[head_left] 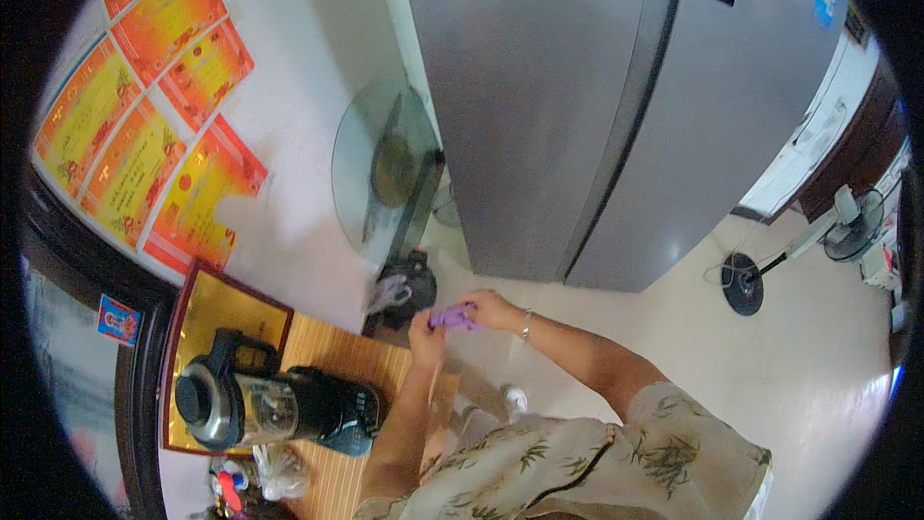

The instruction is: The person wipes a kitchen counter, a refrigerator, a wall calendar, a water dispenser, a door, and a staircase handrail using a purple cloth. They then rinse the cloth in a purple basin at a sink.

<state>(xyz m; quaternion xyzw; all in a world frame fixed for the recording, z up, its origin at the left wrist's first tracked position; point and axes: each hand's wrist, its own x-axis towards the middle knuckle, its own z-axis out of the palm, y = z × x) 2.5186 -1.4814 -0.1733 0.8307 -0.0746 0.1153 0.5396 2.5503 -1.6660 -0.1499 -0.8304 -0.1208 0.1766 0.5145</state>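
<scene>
Between my two hands is a small crumpled purple thing (pixel 452 317), soft-looking, like a bit of cloth or thin plastic; its exact kind is too small to make out. My left hand (pixel 425 339) is closed on its left end, close to the corner of the wooden table (pixel 351 351). The other end is pinched in my right hand (pixel 493 310), which has a bracelet at the wrist. Both hands are in front of my body, above the floor. A blender (pixel 269 409) with a black base stands on the table, left of my left forearm.
A large grey refrigerator (pixel 539 116) rises ahead. A round glass panel (pixel 354 193) leans by the wall, with a black object (pixel 412 284) below it. Behind the blender is a gold framed plaque (pixel 231 313). A clear plastic bag (pixel 281 474) sits nearby. A standing fan (pixel 852 226) is far right.
</scene>
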